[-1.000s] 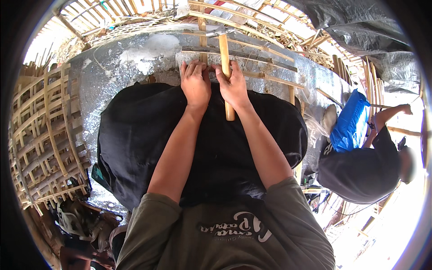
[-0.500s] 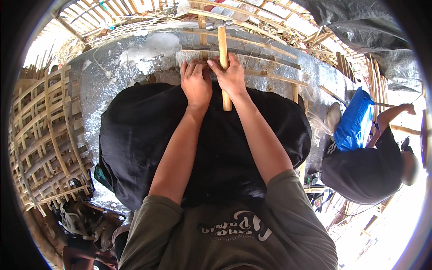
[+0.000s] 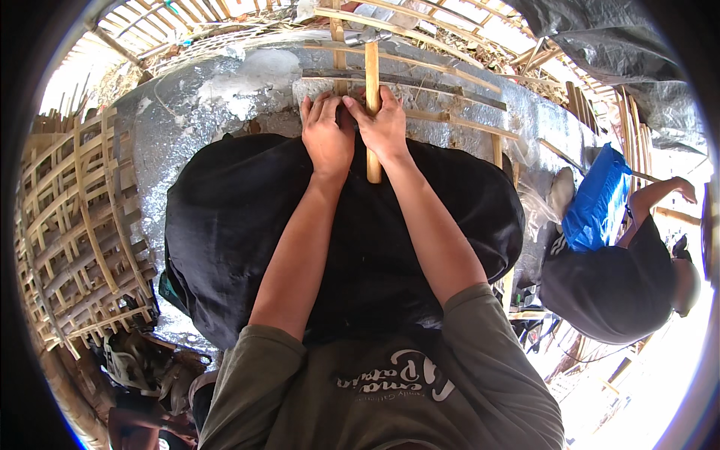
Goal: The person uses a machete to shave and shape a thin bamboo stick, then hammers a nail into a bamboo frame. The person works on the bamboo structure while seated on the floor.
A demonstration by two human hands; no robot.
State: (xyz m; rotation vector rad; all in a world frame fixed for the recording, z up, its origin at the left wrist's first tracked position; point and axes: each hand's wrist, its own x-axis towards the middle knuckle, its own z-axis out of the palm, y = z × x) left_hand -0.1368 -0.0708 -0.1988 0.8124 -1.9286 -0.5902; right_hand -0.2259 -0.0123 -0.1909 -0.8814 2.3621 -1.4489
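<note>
My right hand (image 3: 384,127) is wrapped round the wooden handle of a hammer (image 3: 372,64), whose metal head points away from me. The lower end of the handle sticks out below the wrist. Close beside it, my left hand (image 3: 328,142) has its fingers curled together. The right thumb meets the left fingertips, and whatever they pinch is hidden. Both hands are at a frame of bamboo strips (image 3: 420,82), with one upright strip (image 3: 340,60) running up behind the fingers. Black cloth (image 3: 247,217) covers my lap just below the hands.
Grey silvery sheeting (image 3: 180,97) spreads under the frame. A woven bamboo panel (image 3: 75,225) stands at the left. To the right sits another person in dark clothes (image 3: 607,285), by a blue plastic bag (image 3: 598,199). Dark tarp (image 3: 607,45) hangs at the upper right.
The hammer handle has tilted slightly, its lower end shifting a little to the left. Both hands stay nearly in place. The person at the right appears slightly farther right.
</note>
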